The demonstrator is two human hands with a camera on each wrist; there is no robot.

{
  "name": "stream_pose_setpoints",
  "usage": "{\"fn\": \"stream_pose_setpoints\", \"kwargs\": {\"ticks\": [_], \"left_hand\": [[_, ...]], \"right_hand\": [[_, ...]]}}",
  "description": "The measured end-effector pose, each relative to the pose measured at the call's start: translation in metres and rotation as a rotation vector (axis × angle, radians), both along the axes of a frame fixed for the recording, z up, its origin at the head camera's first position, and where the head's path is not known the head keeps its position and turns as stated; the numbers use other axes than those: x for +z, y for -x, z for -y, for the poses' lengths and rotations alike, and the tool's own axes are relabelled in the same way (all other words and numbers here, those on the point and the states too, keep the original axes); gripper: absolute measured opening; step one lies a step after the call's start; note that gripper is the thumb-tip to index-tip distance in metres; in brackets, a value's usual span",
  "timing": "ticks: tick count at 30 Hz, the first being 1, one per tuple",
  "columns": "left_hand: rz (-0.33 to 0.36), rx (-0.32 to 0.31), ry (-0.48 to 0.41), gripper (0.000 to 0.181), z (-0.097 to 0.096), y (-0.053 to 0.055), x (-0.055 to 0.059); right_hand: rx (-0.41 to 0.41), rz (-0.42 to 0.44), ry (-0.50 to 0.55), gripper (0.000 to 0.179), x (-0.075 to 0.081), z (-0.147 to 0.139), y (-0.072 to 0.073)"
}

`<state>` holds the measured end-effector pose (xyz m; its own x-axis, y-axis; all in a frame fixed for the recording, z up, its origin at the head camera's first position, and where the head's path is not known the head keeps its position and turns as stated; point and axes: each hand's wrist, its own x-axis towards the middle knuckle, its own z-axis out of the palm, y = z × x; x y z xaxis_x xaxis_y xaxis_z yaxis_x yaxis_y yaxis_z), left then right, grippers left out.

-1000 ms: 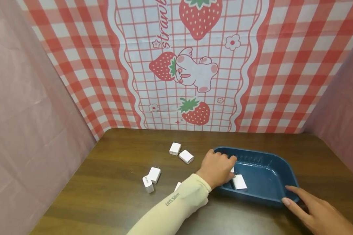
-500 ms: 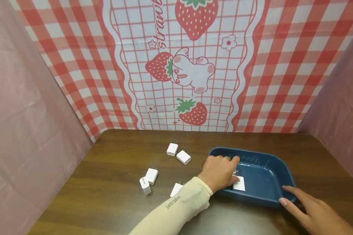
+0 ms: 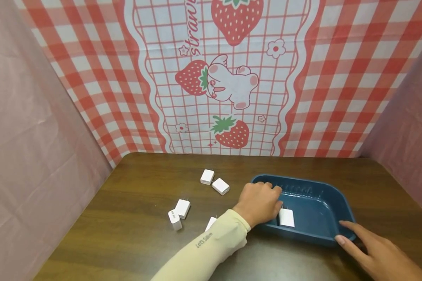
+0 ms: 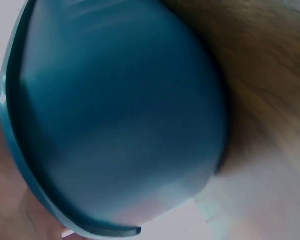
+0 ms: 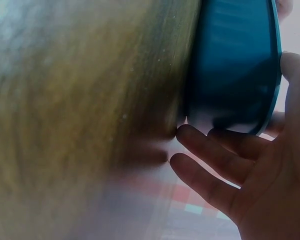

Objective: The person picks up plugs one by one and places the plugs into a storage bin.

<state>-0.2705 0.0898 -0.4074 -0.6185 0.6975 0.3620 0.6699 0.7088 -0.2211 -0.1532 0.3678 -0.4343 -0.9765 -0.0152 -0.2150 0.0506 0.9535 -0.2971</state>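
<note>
My left hand (image 3: 259,203) reaches over the left end of a blue plastic tray (image 3: 313,238). Its fingertips are hidden, so what they hold cannot be told. Just right of its thumb, a white USB wall charger (image 3: 286,217) lies in the tray, prongs pointing away. My right hand (image 3: 376,249) holds the tray's near right corner between thumb and forefinger. In the right wrist view, the other fingers (image 5: 215,155) extend beside the tray's outer wall. The left wrist view mostly shows the tray's outside (image 4: 125,115), with part of a hand behind the rim.
Several white chargers lie on the wooden table (image 3: 126,234): a pair (image 3: 220,186) towards the back, another pair (image 3: 183,208) further left, and one (image 3: 211,223) partly covered by the left sleeve. A strawberry-print checked cloth (image 3: 228,78) hangs behind the table; pink cloth hangs at the sides.
The left thumb has drawn back from the charger in the tray, leaving it uncovered. The right hand stays at the tray's corner. The head view has shifted slightly.
</note>
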Motion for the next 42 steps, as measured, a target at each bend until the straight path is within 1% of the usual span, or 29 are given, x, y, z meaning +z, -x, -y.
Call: {"fn": "stream_pose_setpoints", "kwargs": {"ticks": [2, 4, 8, 10, 13, 16, 19, 25, 28, 32, 35, 38, 40, 42], "left_hand": [[-0.025, -0.005, -0.026, 0.028, 0.002, 0.001, -0.001], [-0.060, -0.025, -0.056, 0.027, 0.005, 0.001, -0.003], [-0.118, -0.109, -0.129, 0.023, 0.012, 0.006, -0.003], [-0.124, -0.144, -0.168, 0.021, 0.015, 0.010, -0.001], [-0.114, -0.158, -0.212, 0.019, 0.020, 0.017, 0.004], [-0.098, -0.143, -0.233, 0.019, 0.026, 0.022, 0.008], [-0.074, -0.128, -0.254, 0.019, 0.032, 0.024, 0.009], [0.032, -0.094, -0.318, 0.018, 0.041, 0.026, 0.006], [0.072, -0.065, -0.326, 0.019, 0.045, 0.027, 0.004], [0.080, -0.013, -0.342, 0.019, 0.053, 0.030, 0.000], [0.062, 0.030, -0.370, 0.017, 0.062, 0.034, -0.003], [0.051, 0.065, -0.377, 0.014, 0.070, 0.038, -0.005], [0.057, 0.092, -0.370, 0.013, 0.074, 0.040, -0.005], [0.079, 0.124, -0.355, 0.013, 0.078, 0.042, -0.003]], "right_hand": [[-0.002, -0.002, -0.004, 0.082, -0.001, 0.000, -0.001], [-0.005, -0.003, -0.007, 0.081, -0.002, 0.000, -0.002], [-0.011, -0.002, 0.004, 0.081, -0.003, 0.001, -0.004], [-0.018, 0.009, 0.013, 0.082, -0.003, 0.002, -0.004], [-0.019, -0.004, 0.021, 0.081, -0.002, 0.001, -0.005], [-0.022, -0.019, 0.019, 0.080, 0.000, 0.001, -0.005], [-0.030, -0.013, 0.011, 0.080, 0.002, 0.000, -0.005], [-0.024, 0.021, 0.015, 0.080, 0.002, 0.002, -0.003], [-0.016, 0.028, 0.021, 0.081, 0.001, 0.003, -0.003], [-0.011, 0.023, 0.030, 0.080, 0.000, 0.005, -0.003], [-0.010, 0.022, 0.034, 0.080, 0.001, 0.005, -0.003], [-0.006, 0.011, 0.034, 0.079, 0.002, 0.004, -0.003], [0.000, -0.007, 0.037, 0.078, 0.003, 0.003, -0.004], [0.007, -0.032, 0.037, 0.077, 0.004, 0.002, -0.004]]}}
